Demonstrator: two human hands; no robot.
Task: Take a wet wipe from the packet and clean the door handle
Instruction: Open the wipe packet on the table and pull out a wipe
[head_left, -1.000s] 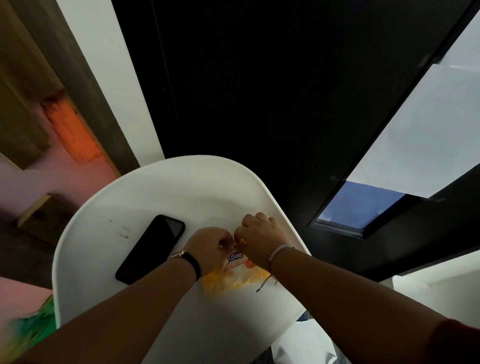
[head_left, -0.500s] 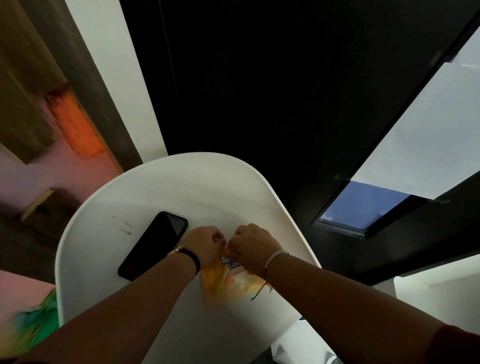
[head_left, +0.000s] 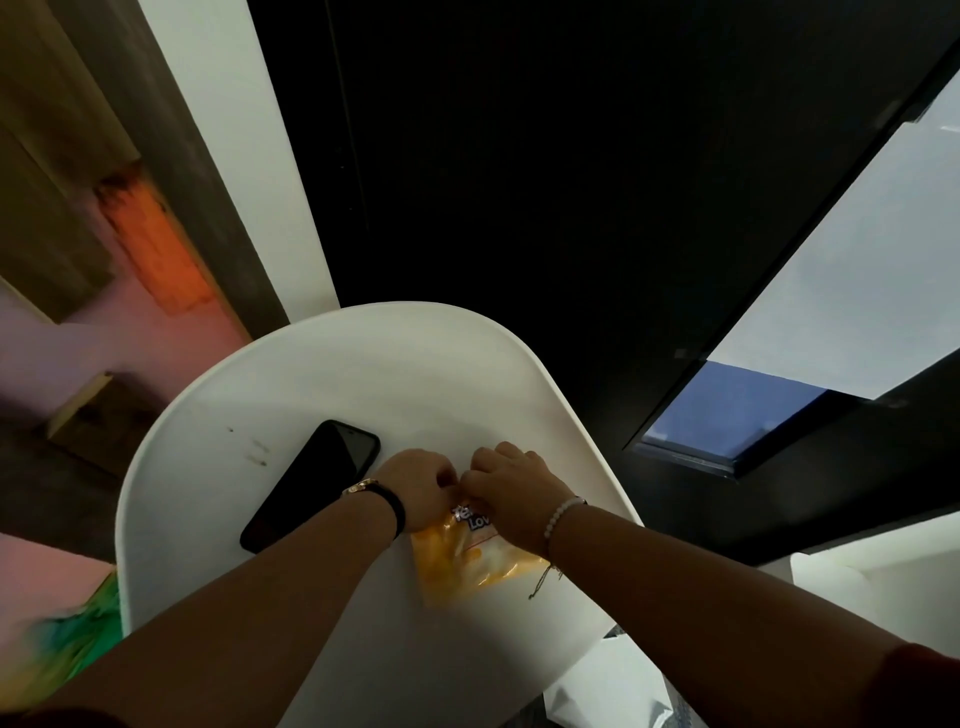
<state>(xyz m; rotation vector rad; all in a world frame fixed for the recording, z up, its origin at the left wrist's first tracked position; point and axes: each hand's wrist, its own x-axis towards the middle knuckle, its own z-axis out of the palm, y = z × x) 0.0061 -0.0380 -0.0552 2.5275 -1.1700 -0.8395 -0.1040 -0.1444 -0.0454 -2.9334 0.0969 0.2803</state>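
Note:
An orange and yellow wet wipe packet (head_left: 467, 558) lies on the white table (head_left: 332, 374), near its right edge. My left hand (head_left: 418, 483) and my right hand (head_left: 511, 480) meet knuckle to knuckle over the packet's far end, both with fingers pinched on its top. The packet's opening is hidden under the fingers, and no wipe shows. No door handle is in view.
A black phone (head_left: 314, 483) lies face up on the table just left of my left wrist. A dark wall fills the space beyond the table. A bright window (head_left: 852, 291) is at the right, and a wooden frame (head_left: 156, 171) stands at the left.
Both hands stayed pinched on the packet's top end and shifted slightly together. The packet has turned a little on the table, and more of its yellow body now shows below the wrists.

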